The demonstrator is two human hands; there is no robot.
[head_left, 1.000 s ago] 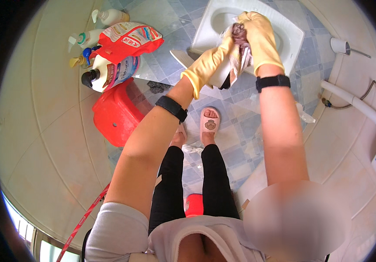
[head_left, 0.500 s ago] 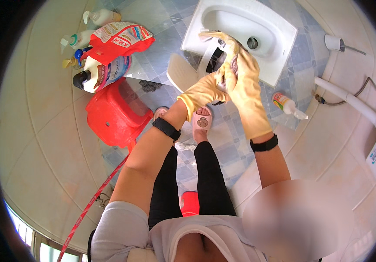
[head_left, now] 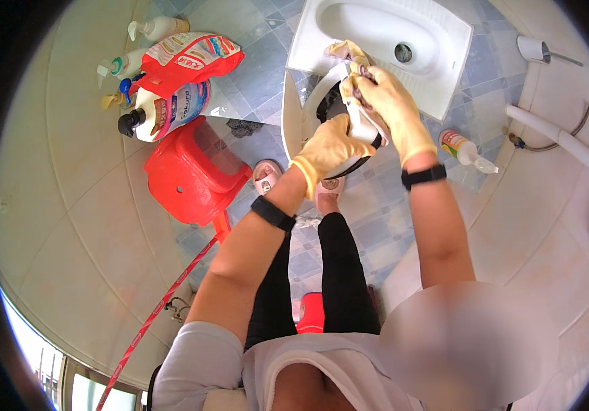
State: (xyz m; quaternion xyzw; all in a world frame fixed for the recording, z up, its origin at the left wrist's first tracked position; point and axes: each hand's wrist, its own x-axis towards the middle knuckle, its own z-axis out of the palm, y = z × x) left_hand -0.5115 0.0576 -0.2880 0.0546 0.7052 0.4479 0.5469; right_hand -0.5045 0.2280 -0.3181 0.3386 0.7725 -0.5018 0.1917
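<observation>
Between my gloved hands is a white bin [head_left: 361, 125] with a dark inside, held tilted above the floor. Its pale flap lid [head_left: 292, 113] stands open on the left. My left hand [head_left: 330, 146], in a yellow rubber glove, grips the near rim, thumb along the outside. A crumpled beige and purplish cloth [head_left: 359, 67] is pressed against the bin's right rim by my right hand [head_left: 397, 113], also gloved in yellow, with fingers closed round it. Part of the cloth hangs past the rim toward the squat toilet [head_left: 462, 48]. My palms hide some of the bin's side.
On the left stand a red plastic stool [head_left: 185, 185], a large white jug [head_left: 147, 122], a red pouch [head_left: 195, 61] and pump bottles [head_left: 161, 29]. To the right are a spray bottle [head_left: 460, 147], a white pipe [head_left: 561, 144] and a brush holder [head_left: 532, 49]. A red-striped pole [head_left: 150, 325] leans at lower left.
The bin has turned so its dark opening shows more, and its lid now looks more edge-on. My right hand has shifted with the cloth along the rim, and my left hand keeps its hold.
</observation>
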